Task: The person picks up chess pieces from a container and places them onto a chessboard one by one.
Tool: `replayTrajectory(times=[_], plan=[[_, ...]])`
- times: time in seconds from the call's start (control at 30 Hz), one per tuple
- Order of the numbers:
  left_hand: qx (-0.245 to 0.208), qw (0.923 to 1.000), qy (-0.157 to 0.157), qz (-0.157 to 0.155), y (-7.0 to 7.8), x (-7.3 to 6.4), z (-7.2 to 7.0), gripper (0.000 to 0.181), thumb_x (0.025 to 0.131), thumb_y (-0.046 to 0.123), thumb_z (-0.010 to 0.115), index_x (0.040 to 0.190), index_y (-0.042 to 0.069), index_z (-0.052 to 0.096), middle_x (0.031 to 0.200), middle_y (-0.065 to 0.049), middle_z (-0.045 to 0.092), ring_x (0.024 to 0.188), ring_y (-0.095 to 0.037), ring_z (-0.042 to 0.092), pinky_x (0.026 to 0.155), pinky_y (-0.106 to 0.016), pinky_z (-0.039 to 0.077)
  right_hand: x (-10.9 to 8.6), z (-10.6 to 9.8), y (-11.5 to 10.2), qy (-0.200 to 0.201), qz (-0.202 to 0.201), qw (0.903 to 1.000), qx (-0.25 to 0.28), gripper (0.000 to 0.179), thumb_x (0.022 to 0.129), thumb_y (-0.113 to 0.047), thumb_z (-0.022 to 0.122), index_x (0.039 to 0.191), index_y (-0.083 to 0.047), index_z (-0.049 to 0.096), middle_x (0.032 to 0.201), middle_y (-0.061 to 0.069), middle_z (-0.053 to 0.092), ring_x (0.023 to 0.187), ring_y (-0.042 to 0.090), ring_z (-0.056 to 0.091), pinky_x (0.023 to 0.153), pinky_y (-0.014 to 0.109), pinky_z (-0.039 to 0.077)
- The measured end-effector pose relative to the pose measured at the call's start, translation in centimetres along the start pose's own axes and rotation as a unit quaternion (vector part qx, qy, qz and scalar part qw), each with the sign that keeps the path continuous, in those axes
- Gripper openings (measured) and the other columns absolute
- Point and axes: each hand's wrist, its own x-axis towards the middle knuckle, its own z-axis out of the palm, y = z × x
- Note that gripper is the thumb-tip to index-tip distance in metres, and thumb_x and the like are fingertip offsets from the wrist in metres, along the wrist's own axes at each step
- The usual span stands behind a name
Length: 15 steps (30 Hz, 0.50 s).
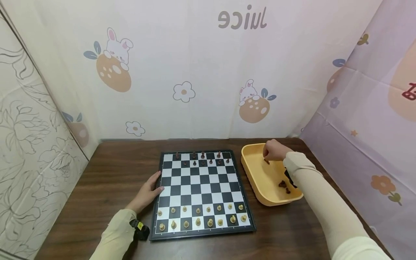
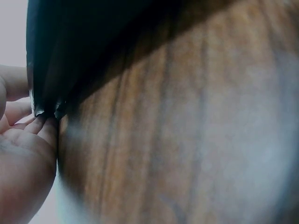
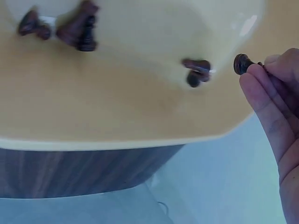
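My right hand is over the far end of the yellow plastic tray. Between thumb and fingers it pinches a dark brown chess piece; the round base shows, while the fingers hide much of the rest. My left hand rests at the left edge of the chessboard, thumb and fingers spread and touching the frame. In the left wrist view, fingertips meet the dark board's side. Light chess pieces fill the two near rows. Dark chess pieces stand in the two far rows, with gaps between them.
More dark chess pieces lie loose in the tray's near end, and another small cluster lies nearer my right fingers. Board and tray sit side by side on a brown wooden table. Printed curtains hang behind and beside it.
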Motion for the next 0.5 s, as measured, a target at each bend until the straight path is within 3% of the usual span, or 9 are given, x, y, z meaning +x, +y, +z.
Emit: replayTrajectory(times=[0.13,0.27,0.5], plan=[[0.001,1.0,-0.001,0.0,-0.1,0.0,-0.1,0.068,0.095,0.005,0.056,0.152,0.003,0.018,0.157,-0.022,0.008,0.142,-0.039,0.009,0.113,-0.048,0.014,0.7,-1.1,-1.1,-0.003,0.009,0.9997,0.023,0.024,0.073,0.01,0.059,0.056,-0.006,0.065,0.047,-0.007,0.047,0.043,0.006,0.031,0.044,0.023,0.029],[0.001,1.0,-0.001,0.002,-0.3,0.1,-0.1,0.068,0.095,0.006,0.056,0.152,0.004,0.018,0.157,-0.021,0.008,0.142,-0.039,0.01,0.113,-0.048,0.014,1.4,-1.9,-2.2,-0.002,0.021,0.9994,0.027,0.023,0.076,0.008,0.062,0.058,-0.006,0.064,0.048,-0.006,0.046,0.043,0.008,0.032,0.045,0.024,0.03],[0.001,1.0,-0.003,0.002,-0.4,0.1,-0.1,0.068,0.096,0.007,0.056,0.152,0.004,0.018,0.157,-0.021,0.008,0.142,-0.038,0.009,0.113,-0.048,0.014,2.6,-3.0,-4.1,0.01,0.015,0.9996,0.023,0.014,0.077,0.006,0.063,0.067,-0.001,0.07,0.055,0.003,0.059,0.047,0.01,0.041,0.05,0.027,0.038]])
